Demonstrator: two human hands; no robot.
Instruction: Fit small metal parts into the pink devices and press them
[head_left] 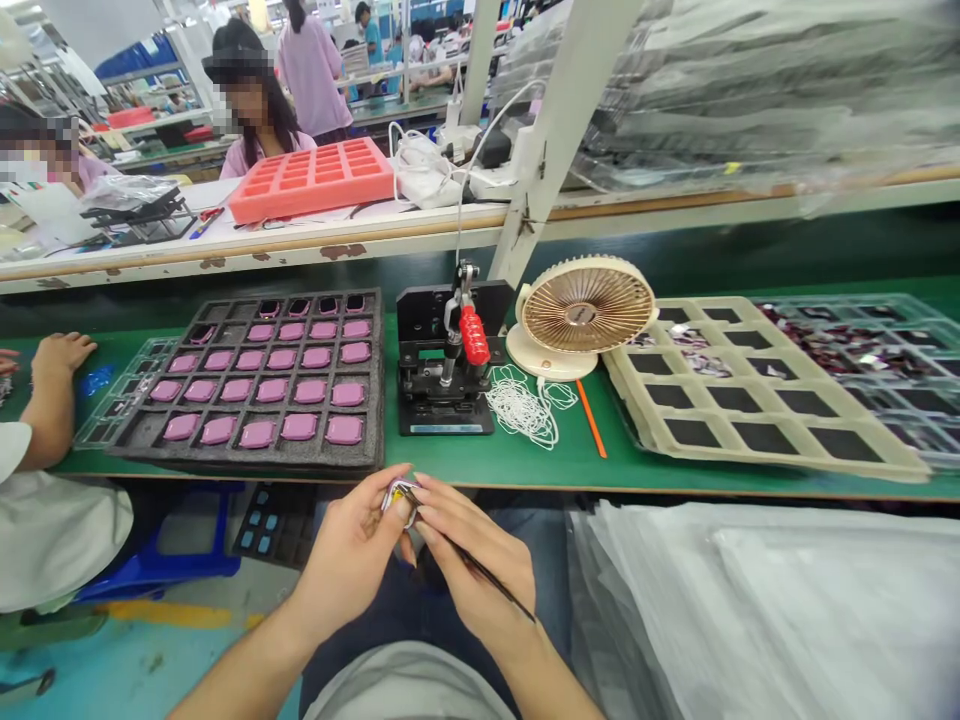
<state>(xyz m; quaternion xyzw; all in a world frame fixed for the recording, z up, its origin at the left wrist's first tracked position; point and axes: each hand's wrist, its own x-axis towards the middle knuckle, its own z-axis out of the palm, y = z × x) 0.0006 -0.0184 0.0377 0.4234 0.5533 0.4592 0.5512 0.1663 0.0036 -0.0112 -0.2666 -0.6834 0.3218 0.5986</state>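
Observation:
My left hand (349, 555) is closed around a small watch case (399, 494) with a purple edge, its inner side facing me and a bit of yellow showing inside. My right hand (484, 560) grips slim black tweezers (491, 578) like a pen, with the tip at the case's opening. Both hands meet just in front of the bench edge, over my lap. The fingers partly cover the case, so its inner parts are hard to make out. Beyond the left hand lies a dark foam tray (247, 462) holding several purple watch cases (257, 433) in its compartments.
On the green bench (442, 468) stand a black toggle press (446, 390) with a red handle, a fan (585, 310), a coiled white cable (525, 410) and an orange stick (592, 420). Cream trays (720, 400) lie right. A co-worker's arm (52, 400) rests left; plastic sheets (712, 600) sit right.

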